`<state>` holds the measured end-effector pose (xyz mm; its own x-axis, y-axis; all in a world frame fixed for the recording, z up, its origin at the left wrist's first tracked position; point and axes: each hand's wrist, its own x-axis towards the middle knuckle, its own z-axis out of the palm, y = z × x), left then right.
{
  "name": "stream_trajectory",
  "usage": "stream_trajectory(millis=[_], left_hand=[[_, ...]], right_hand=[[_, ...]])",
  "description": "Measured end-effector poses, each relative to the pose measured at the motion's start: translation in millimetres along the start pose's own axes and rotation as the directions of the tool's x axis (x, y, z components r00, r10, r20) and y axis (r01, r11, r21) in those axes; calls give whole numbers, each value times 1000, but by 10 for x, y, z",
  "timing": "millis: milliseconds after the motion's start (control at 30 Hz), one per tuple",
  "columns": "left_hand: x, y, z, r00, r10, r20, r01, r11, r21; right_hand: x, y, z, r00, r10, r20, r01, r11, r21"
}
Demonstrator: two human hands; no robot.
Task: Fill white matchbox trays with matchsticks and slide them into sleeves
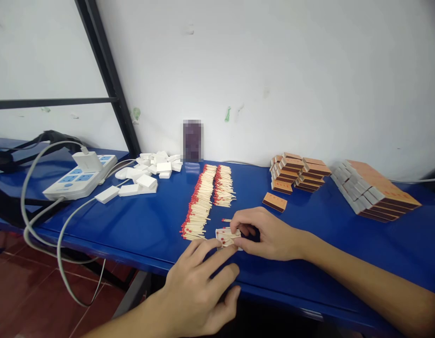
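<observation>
In the head view a small white matchbox tray (221, 233) lies near the table's front edge, with a few red-tipped matches (227, 240) inside. My right hand (264, 234) reaches over it from the right, thumb and index finger closed on matches at the tray's right end. Resting against the near side of the tray are the stretched fingertips of my left hand (203, 281); its thumb stands apart. Two long piles of matches, a left pile (199, 206) and a shorter right pile (224, 185), lie just beyond. A loose match (225, 220) is behind the tray.
White trays (147, 173) are heaped at the back left, beside a power strip (80, 176) with cables. One matchbox sleeve (274, 202) lies right of the piles. Stacked sleeves (296, 171) and a block of wrapped matchboxes (375, 190) stand farther right on the blue table (161, 220).
</observation>
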<state>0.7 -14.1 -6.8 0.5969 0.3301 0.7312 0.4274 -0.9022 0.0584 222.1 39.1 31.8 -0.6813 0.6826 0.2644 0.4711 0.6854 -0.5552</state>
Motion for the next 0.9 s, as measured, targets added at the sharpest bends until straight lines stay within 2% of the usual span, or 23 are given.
stream_trajectory(millis=[133,300,433,533,700,900], left_hand=[[-7,4,2,997,-16,-71,12,998,-58],[5,1,-18,995,-70,-72,63,993,-102],[43,-35,-114,990,-122,-68,103,967,-234],[57,-73,-211,982,-189,-15,171,919,-356],[5,-137,-324,960,-274,65,270,832,-484],[-112,-285,-378,921,-379,93,350,695,-628]], right_hand=[[2,5,19,1000,14,17,-14,1000,-12],[4,7,24,999,-32,6,32,999,-30],[12,-7,14,998,-61,20,62,997,-41],[17,-9,32,996,-90,13,91,990,-106],[9,-1,89,984,-170,-60,142,937,-320],[5,-17,100,972,-220,-84,187,938,-291]])
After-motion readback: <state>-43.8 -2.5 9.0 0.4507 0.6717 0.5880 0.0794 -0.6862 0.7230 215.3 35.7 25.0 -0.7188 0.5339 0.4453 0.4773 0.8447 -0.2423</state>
